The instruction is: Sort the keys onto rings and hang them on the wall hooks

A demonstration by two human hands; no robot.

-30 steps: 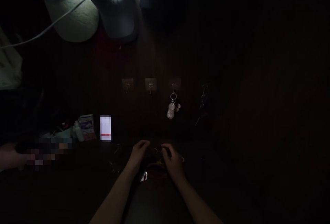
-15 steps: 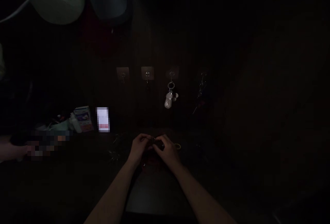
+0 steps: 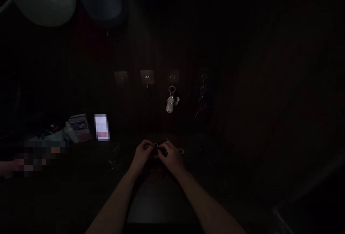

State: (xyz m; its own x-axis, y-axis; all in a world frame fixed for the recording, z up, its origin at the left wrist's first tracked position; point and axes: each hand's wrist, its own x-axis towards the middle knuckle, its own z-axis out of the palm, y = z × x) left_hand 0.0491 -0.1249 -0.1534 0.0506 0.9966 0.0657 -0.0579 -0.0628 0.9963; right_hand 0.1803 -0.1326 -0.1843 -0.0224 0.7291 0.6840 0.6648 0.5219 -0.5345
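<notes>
In dim light my left hand [image 3: 142, 154] and my right hand [image 3: 170, 155] meet over the dark surface, fingers pinched. Between their fingertips a small metal ring [image 3: 155, 145] catches a little light; it looks like a key ring. Whatever hangs from it is too dark to make out. Beside my right hand shows a yellow-green loop [image 3: 181, 151]. Left of my left hand lies a bunch of keys [image 3: 114, 165], with another small metal piece [image 3: 116, 148] just behind it. Something dark red [image 3: 155, 174] lies below my hands, its shape unclear.
Several hooks are on the upright panel; a pale keychain [image 3: 169, 104] hangs from one, and keys [image 3: 202, 94] from another. At left stand a lit, blurred screen [image 3: 101, 127], a box [image 3: 80, 127] and a white bottle [image 3: 71, 132]. Caps [image 3: 51, 4] hang above. Another person's hand [image 3: 7, 168] is at far left.
The view has shifted, so most things sit slightly further left. My hands stay together, and the small ring between my fingertips shows more clearly. The other person's hand has drawn back leftward.
</notes>
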